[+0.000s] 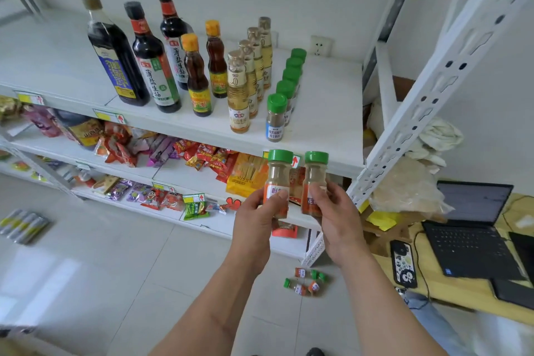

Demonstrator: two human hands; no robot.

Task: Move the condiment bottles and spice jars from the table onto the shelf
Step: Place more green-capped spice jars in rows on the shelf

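My left hand (255, 218) grips an upright spice jar (278, 179) with a green cap and an orange label. My right hand (336, 218) holds a matching jar (314, 179) beside it. Both jars hang just below the front edge of the white top shelf (326, 113). On that shelf stand three dark soy sauce bottles (156, 66), two amber oil bottles (198, 78), a row of pale vinegar bottles (239, 92) and a row of green-capped spice jars (276, 118). Three more orange-labelled jars (306, 282) lie on the tiled floor below my hands.
Lower shelves (173, 170) hold many snack packets. A white slotted upright (419, 101) rises on the right. A wooden table (450, 292) at right carries a laptop (474, 234) and a phone (404, 264). Silver packets (23, 225) lie on the floor at left.
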